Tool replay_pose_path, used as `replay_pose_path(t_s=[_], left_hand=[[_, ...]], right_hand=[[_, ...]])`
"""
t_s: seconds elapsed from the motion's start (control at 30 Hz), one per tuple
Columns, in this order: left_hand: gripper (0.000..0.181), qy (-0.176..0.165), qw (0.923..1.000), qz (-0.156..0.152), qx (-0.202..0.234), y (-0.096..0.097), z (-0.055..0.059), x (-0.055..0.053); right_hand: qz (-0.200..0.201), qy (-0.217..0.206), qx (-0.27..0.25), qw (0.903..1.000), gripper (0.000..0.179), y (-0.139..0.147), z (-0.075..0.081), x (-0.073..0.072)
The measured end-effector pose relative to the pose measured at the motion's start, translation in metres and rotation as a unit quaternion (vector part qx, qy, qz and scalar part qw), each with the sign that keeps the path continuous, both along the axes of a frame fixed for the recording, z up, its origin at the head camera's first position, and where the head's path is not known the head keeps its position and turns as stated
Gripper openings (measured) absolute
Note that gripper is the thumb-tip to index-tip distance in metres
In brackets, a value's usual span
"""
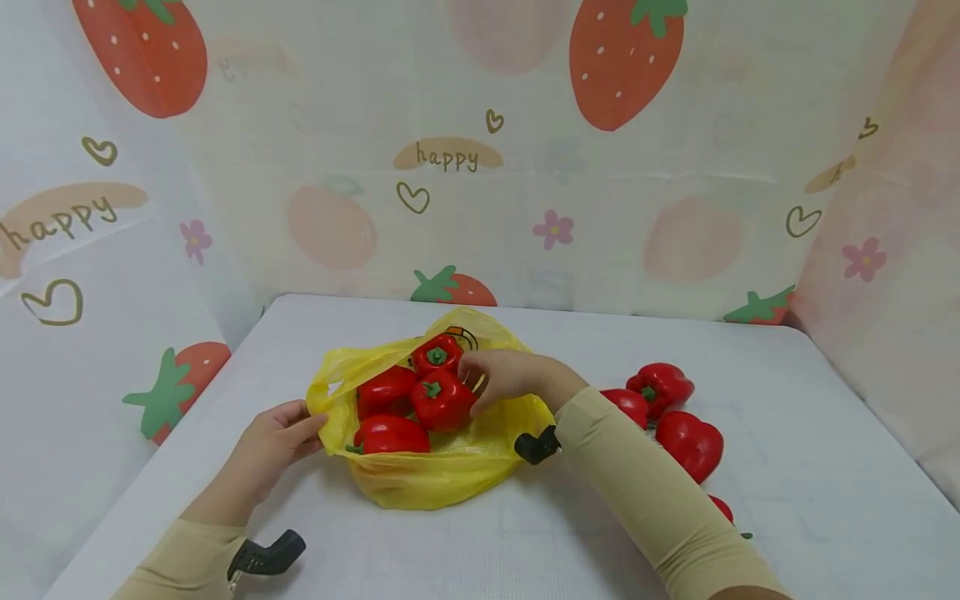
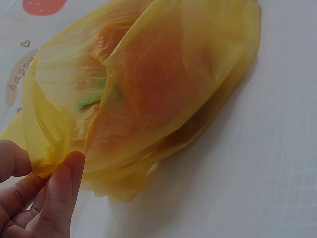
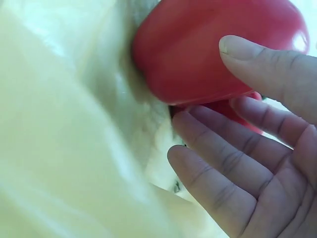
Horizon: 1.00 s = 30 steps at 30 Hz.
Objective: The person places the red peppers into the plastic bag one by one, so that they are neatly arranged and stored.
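Observation:
A yellow plastic bag (image 1: 420, 485) lies on the table with its mouth spread and several red bell peppers inside. My left hand (image 1: 273, 442) pinches the left edge of the bag between thumb and fingers; the left wrist view shows the bunched film (image 2: 49, 156) there. Inside the bag's right side is my right hand (image 1: 513, 375), beside a red bell pepper (image 1: 442, 402). In the right wrist view the thumb and loosely extended fingers (image 3: 218, 198) lie around a bell pepper (image 3: 198, 49) without gripping it. Whether the fingertips touch it is hard to tell.
On the table's right side lie several more red bell peppers (image 1: 690, 446), partly covered by my right forearm. The white tabletop (image 1: 810, 467) runs back to a strawberry-printed cloth (image 1: 615, 250). A black wrist mount (image 1: 268, 554) juts out from my left sleeve.

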<state>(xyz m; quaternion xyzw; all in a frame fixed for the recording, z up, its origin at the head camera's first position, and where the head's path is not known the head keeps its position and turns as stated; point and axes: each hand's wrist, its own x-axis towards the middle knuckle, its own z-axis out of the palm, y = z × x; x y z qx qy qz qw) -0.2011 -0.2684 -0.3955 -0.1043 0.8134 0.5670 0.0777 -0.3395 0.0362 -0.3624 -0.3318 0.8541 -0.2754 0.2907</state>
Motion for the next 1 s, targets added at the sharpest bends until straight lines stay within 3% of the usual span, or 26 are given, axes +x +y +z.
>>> replay_pose_path(t_s=[0.17, 0.43, 1.0], left_hand=[[0.056, -0.001, 1.0000, -0.003, -0.002, 0.000, 0.001, 0.000], [0.057, -0.001, 1.0000, -0.002, -0.005, -0.002, -0.001, -0.001], [0.057, -0.004, 1.0000, 0.001, -0.002, 0.000, 0.001, 0.001]], right_hand=[[0.007, 0.013, 0.026, 0.9995, 0.036, -0.003, -0.003, 0.002], [0.009, 0.017, 0.038, 0.9991, 0.047, -0.005, -0.004, 0.003], [0.009, -0.014, -0.018, 0.9997, 0.035, 0.010, 0.011, 0.000]])
